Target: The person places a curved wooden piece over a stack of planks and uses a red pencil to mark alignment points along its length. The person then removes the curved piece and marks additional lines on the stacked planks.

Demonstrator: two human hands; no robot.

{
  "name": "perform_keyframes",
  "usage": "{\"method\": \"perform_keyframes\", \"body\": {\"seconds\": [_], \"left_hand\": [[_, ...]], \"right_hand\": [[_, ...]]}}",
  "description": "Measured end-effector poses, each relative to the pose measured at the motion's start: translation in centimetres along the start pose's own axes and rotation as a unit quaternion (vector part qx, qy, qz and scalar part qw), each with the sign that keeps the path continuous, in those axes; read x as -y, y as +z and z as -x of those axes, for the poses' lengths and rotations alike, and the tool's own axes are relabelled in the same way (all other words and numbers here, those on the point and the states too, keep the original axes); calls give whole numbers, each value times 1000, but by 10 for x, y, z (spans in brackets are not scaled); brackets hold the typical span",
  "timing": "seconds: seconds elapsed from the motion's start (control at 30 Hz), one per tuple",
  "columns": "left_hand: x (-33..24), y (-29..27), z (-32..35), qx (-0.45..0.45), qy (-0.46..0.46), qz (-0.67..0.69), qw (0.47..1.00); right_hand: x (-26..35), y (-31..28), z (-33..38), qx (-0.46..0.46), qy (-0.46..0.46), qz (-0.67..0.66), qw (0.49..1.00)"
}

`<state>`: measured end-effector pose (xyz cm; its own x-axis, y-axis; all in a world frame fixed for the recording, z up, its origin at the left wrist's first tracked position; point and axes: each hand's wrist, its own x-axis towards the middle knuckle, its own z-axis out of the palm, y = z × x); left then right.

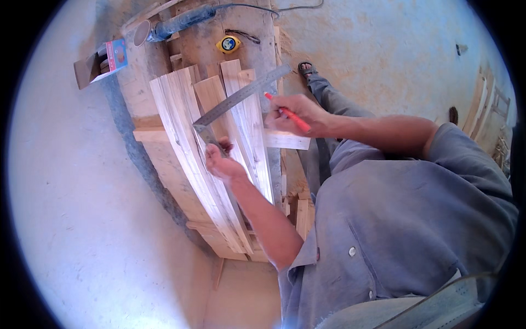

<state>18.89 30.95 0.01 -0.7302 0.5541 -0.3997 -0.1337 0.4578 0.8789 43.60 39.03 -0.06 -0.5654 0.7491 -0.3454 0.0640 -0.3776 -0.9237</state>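
Note:
My left hand (223, 163) presses down on the stock of a metal try square (241, 94), whose blade lies across several pale wooden boards (186, 142) on a workbench. My right hand (293, 112) holds a red pencil (289, 114), its tip close to the square's blade above the right-hand board (253, 126). Both forearms reach in from the right, in grey-blue sleeves.
A power tool (175, 23) with a cable lies at the far end of the wooden workbench (143, 74), beside a yellow tape measure (228, 44). A small cardboard box (101, 61) hangs over the bench's left edge. A sandalled foot (307, 69) stands on the dusty floor.

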Motion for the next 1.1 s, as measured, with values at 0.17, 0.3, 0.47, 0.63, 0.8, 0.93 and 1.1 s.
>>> {"method": "perform_keyframes", "body": {"seconds": [0.17, 0.3, 0.47, 0.63, 0.8, 0.93, 1.1], "left_hand": [[-8, -8, -60, -52, -24, -118, 991], [3, 12, -83, -101, 1, -201, 974], [9, 48, -63, -102, 116, -280, 948], [22, 46, -62, -112, 196, -335, 915], [24, 45, -66, -140, 189, -349, 907], [15, 53, -61, -142, 166, -355, 909], [31, 42, -71, -135, 198, -353, 904]], "right_hand": [[10, -43, 17, 1, -26, 40, 999], [18, -58, 23, -34, -5, 6, 999], [20, -67, 19, -84, -68, 36, 994], [33, -73, 14, -78, -57, 71, 993], [34, -74, 8, -84, -89, 63, 990], [30, -76, 3, -85, -113, 43, 989], [34, -80, 0, -72, -103, 24, 992]]}}
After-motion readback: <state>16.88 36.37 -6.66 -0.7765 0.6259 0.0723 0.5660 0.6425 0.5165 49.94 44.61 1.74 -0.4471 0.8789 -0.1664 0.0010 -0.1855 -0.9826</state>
